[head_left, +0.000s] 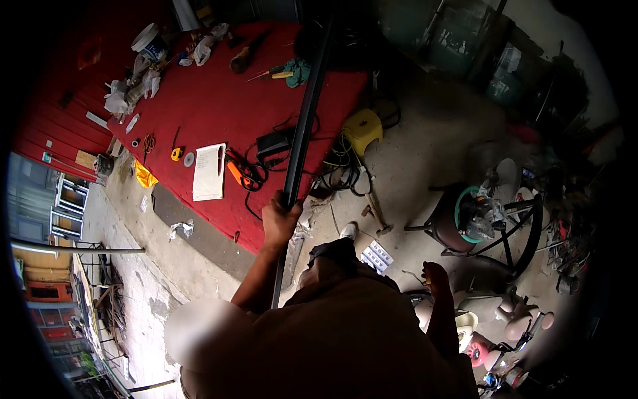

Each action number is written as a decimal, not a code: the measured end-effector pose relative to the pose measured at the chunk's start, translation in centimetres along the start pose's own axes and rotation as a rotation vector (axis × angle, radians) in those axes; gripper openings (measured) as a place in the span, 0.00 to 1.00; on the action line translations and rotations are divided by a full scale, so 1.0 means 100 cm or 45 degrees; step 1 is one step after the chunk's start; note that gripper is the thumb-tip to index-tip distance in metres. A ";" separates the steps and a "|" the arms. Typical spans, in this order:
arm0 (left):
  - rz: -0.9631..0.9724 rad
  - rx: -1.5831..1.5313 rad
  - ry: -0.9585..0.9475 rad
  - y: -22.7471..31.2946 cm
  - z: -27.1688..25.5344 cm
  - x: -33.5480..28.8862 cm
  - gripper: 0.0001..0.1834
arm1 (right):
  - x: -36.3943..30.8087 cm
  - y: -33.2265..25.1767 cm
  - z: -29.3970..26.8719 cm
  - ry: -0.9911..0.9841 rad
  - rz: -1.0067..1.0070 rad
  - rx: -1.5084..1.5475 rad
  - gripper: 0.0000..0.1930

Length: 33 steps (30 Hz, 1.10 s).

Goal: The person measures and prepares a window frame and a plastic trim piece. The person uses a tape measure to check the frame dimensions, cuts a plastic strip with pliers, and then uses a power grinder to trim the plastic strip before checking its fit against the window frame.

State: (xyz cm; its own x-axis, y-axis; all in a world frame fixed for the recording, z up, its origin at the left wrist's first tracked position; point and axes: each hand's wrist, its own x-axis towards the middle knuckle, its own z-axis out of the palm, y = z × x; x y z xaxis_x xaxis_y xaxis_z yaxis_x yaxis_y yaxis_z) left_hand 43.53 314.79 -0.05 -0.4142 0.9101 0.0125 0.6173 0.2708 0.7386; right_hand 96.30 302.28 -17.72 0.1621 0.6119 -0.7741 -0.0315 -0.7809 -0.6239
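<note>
Head view: A long black bar [301,146] ran lengthwise away from the person, over the right-hand part of a counter [153,126] covered in red cloth. The left hand [282,214] was clasped around it, with the grip well down its length, nearer the person's body than the far end. From that grip, the greater visible length lay forward and slightly to the right; a shorter piece passed back beside the left forearm [256,269] toward the torso. The far end was lost in shadow, and contact between bar and counter could not be confirmed.

The right hand [436,278] was well apart, to the right of the bar and over the floor side. Its fingers appeared bent; whether it held anything could not be told. The left hand was plainly the nearer, being the only one seen on the bar.

On the counter, left of the bar, were a black power adapter [272,143], an orange tool [235,174], a notebook [207,179] with a pen [219,161] on it, a grey disc [189,159] and a yellow tape measure [176,154]. A yellow stool [363,130] stood just beyond the counter's right edge. A hammer [379,214] was noted on the floor, near the person's shoe [349,230].
</note>
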 end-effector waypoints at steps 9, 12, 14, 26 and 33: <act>0.041 -0.024 0.112 0.052 0.036 0.160 0.19 | 0.057 -0.115 -0.023 0.042 0.085 0.665 0.09; -0.035 -0.068 0.170 0.070 0.051 0.181 0.20 | 0.119 -0.193 -0.004 0.014 -0.017 0.268 0.12; -0.093 -0.131 0.165 0.088 0.062 0.191 0.20 | 0.178 -0.248 0.019 -0.406 -0.103 0.054 0.19; -0.404 0.000 0.304 0.228 0.171 0.189 0.18 | 0.282 -0.502 0.386 -1.024 -1.479 -0.850 0.37; -0.528 -0.199 0.393 0.276 0.232 0.265 0.16 | 0.346 -0.579 0.293 -1.221 -1.185 -1.025 0.18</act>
State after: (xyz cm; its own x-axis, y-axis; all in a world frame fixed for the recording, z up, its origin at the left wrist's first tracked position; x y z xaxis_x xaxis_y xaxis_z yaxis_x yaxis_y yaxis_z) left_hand 65.07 353.69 5.04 -0.7939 0.5958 -0.1216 0.2628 0.5165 0.8150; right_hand 74.87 372.30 -11.50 -0.8531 0.5040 -0.1347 0.2869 0.2376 -0.9280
